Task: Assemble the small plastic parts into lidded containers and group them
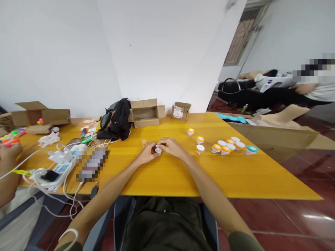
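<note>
In the middle of the table point(162, 177) my two hands meet around a small clear jar point(158, 150) with a whitish top. My left hand point(147, 153) is closed about its left side. The fingers of my right hand point(169, 146) curl over its upper right and touch it, partly hiding it. Just beyond my left hand stands a small clear cup point(144, 142). To the right are several small jars with white-and-orange lids point(200, 149), some with plain white lids point(235, 139), and one with a teal lid point(252, 149).
A power strip point(68, 164) with tangled white cables and a phone point(93, 164) lie left. Behind are a black backpack point(119, 120), an open carton point(146, 113) and a small box point(181, 111). Another person's hand point(10, 150) is far left; someone sits far right.
</note>
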Available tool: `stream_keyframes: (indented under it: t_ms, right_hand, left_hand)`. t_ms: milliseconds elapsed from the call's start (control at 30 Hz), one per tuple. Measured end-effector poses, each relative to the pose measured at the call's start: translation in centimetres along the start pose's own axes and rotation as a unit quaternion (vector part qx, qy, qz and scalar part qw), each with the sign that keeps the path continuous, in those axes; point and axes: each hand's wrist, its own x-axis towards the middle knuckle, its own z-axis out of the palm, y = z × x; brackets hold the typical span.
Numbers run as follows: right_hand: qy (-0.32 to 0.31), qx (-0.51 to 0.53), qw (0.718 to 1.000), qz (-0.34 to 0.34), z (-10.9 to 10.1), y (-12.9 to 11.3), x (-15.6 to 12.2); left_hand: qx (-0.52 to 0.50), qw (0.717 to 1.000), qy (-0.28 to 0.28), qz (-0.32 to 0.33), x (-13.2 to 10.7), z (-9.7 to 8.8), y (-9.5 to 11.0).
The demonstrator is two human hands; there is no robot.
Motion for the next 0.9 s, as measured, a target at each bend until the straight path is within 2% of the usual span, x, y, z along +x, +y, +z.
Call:
stream_keyframes:
  t_ms: [200,333,533,767,900]
  right_hand:
    - [-0.011,0.001,0.999,0.03,-0.05,-0.35,0.02]
    - [-0.007,-0.022,1.0,0.016,0.13,-0.31,-0.01]
    - [-0.002,-0.108,0.994,-0.019,0.32,-0.49,-0.3]
    - [-0.008,-0.228,0.973,-0.044,0.36,-0.87,-0.59]
    - [-0.014,-0.233,0.972,-0.037,0.71,-0.86,-0.61]
  left_hand:
    - [-0.016,1.0,-0.003,0.0,0.0,-0.03,0.14]
    - [-0.016,1.0,-0.005,0.003,0.03,-0.02,0.34]
    - [-0.017,1.0,-0.004,0.004,0.1,0.06,0.38]
    - [-0.01,1.0,-0.005,0.0,0.1,0.09,0.48]
    - [-0.012,1.0,-0.004,-0.005,0.02,0.02,0.46]
